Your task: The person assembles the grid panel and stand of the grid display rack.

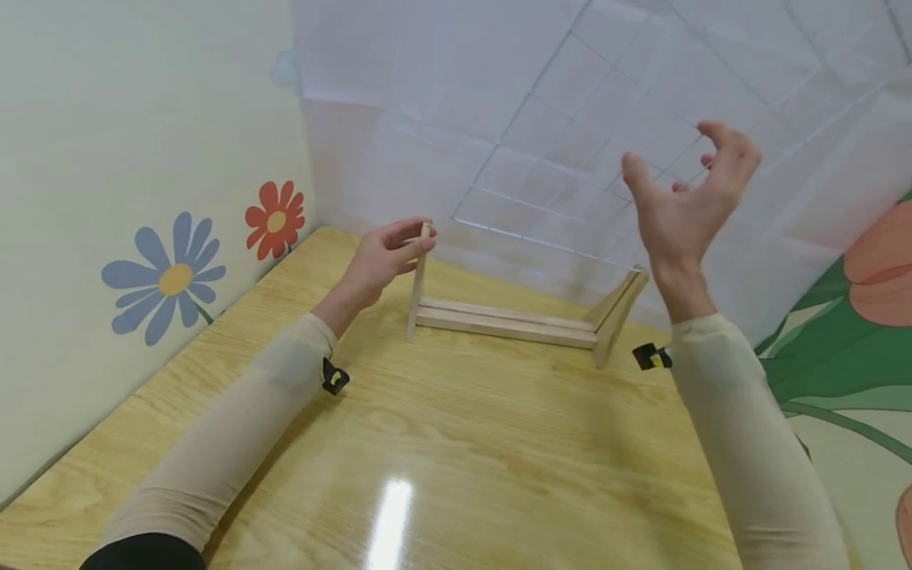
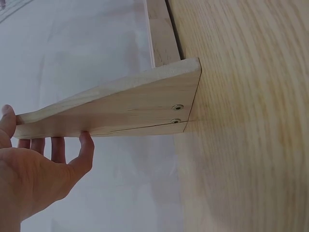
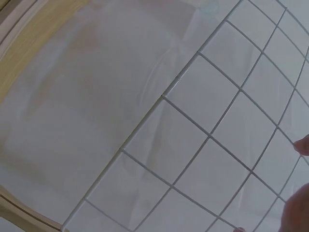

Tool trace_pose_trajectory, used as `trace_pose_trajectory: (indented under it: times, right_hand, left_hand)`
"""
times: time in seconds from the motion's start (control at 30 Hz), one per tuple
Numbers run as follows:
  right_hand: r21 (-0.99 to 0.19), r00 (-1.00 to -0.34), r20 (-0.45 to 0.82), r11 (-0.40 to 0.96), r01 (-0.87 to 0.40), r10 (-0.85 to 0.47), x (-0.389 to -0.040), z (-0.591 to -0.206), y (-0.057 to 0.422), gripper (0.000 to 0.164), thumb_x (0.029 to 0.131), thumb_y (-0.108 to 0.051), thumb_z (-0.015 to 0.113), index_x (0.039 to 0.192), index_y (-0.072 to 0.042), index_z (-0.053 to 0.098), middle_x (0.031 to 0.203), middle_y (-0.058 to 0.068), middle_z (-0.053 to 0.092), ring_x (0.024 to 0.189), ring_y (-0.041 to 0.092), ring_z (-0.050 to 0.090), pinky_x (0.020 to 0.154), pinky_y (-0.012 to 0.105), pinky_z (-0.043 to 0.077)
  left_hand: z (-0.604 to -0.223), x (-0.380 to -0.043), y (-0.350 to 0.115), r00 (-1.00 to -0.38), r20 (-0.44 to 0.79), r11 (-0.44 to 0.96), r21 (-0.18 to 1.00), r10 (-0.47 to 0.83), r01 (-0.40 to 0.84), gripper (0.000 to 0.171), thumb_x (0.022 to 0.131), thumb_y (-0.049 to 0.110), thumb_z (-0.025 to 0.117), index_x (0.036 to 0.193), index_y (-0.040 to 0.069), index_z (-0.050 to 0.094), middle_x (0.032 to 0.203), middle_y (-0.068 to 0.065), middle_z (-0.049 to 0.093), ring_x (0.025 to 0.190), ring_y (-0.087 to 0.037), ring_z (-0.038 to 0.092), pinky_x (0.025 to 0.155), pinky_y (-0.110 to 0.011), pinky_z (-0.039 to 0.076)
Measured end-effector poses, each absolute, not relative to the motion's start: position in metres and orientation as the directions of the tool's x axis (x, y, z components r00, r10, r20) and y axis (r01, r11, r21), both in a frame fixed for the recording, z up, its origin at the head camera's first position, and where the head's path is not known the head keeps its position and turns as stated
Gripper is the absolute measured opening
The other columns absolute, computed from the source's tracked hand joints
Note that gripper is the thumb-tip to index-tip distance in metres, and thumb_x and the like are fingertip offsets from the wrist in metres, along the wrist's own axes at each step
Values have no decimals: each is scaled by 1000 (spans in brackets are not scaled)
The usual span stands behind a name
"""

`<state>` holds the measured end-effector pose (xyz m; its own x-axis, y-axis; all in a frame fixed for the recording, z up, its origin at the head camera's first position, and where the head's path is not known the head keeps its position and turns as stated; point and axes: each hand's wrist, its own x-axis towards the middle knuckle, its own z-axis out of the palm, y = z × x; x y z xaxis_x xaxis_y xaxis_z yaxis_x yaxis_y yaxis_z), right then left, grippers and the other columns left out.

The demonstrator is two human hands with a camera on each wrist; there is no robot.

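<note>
A pale wooden stand (image 1: 506,323) sits on the table, two upright boards joined by low rails. My left hand (image 1: 381,257) grips the top of its left board (image 2: 135,108), thumb on one side and fingers on the other; two metal fasteners show low on that board. Above the stand leans a white wire grid (image 1: 530,93), tilted, one lower corner at the top of the right board (image 1: 621,313). Its other lower corner hangs apart from the left board. My right hand (image 1: 687,210) holds the grid, thumb and fingers curved about its wires (image 3: 210,135); some fingers are partly hidden.
The wood-grain table (image 1: 456,419) stretches in front of the stand. White sheeting (image 1: 399,63) covers the wall behind. On the left is a pale wall with a blue flower (image 1: 174,279) and a red flower; green leaves (image 1: 826,356) are pictured at right.
</note>
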<state>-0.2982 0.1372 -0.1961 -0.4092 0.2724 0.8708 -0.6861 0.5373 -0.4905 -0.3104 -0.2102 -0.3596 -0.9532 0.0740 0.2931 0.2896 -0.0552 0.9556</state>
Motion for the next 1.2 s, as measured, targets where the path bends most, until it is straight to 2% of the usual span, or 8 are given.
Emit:
trace_pose_trajectory:
  times: [0.3,0.33,0.43,0.57,0.8,0.97,1.2]
  right_hand:
    - [-547,-469,836,514,-661,286,-288,-197,124,59,78,-23,88,128,-12,59,132,-2,42,120,14,40,82,33,43]
    - [-541,-463,840,511,-668,284,-288,-198,122,59,78,-23,89,127,-10,59,132,-1,41,121,13,41,82,33,43]
    - [-510,-437,858,533,-675,269,-297,-203,119,61,77,-24,90,126,-7,59,131,2,40,124,11,40,94,28,41]
    - [-467,-401,881,605,-645,253,-309,-210,117,63,77,-34,89,127,-11,59,130,0,39,124,9,39,102,24,37]
    - [-450,-419,878,701,-553,233,-318,-218,109,64,81,-50,81,131,-17,58,134,-5,37,125,10,35,81,27,46]
    - [-438,-429,876,737,-515,221,-326,-223,105,63,83,-51,79,131,-17,58,135,-4,37,124,14,36,78,29,48]
    - [-472,-485,841,761,-444,239,-333,-230,104,66,82,-52,79,134,-19,56,137,-4,36,124,14,36,74,31,49]
  left_hand:
    - [-359,-310,-210,-953,292,-54,956,82,288,52,95,29,74,143,14,60,139,-11,61,127,-20,58,102,-51,46]
    - [-359,-310,-210,-952,294,-52,956,84,290,52,95,29,74,143,14,60,140,-12,61,127,-20,58,102,-51,46]
    - [-359,-309,-210,-953,290,-52,957,84,287,53,95,28,75,144,14,59,139,-9,62,127,-21,58,102,-51,47]
    - [-359,-309,-210,-959,275,-60,961,73,271,54,94,27,76,144,15,60,135,-4,65,127,-21,58,102,-50,47]
    - [-357,-308,-208,-958,275,-50,961,75,272,55,94,27,76,145,13,59,134,-3,65,125,-20,59,101,-50,48]
    - [-358,-311,-207,-955,284,-49,959,87,281,58,95,27,75,147,11,56,137,-5,64,126,-21,58,102,-49,47]
    - [-363,-316,-204,-951,291,-27,957,105,290,61,95,29,74,149,8,53,139,-10,62,126,-21,58,101,-49,48]
